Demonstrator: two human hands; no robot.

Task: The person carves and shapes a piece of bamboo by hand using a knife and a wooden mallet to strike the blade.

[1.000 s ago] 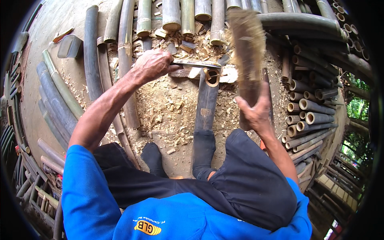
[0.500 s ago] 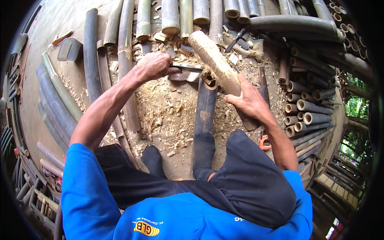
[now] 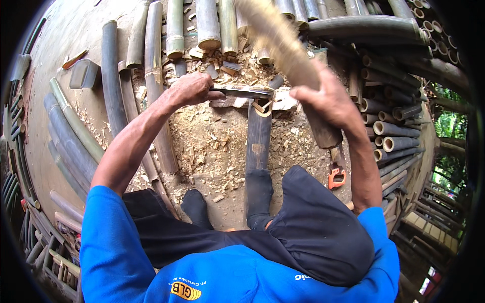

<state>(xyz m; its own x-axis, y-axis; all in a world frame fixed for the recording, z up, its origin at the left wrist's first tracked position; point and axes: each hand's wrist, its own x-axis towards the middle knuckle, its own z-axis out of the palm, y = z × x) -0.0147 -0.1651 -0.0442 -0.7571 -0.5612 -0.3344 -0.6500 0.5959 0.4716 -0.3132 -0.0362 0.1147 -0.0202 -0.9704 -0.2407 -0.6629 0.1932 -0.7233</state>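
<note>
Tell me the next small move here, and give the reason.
Probably a tap of the wooden club on the back of the blade. The left hand grips the blade's handle, and the blade appears to lie across the open end of the bamboo pole. The right hand grips the club, blurred and apart from the blade.

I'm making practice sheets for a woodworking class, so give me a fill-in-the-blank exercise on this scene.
1. The left hand holds a knife at the end of a bamboo piece.
The wooden club is in the ____ hand.
2. The saw handle is ____.
3. The person's shirt is ____.

Missing words: right; orange; blue.
</note>
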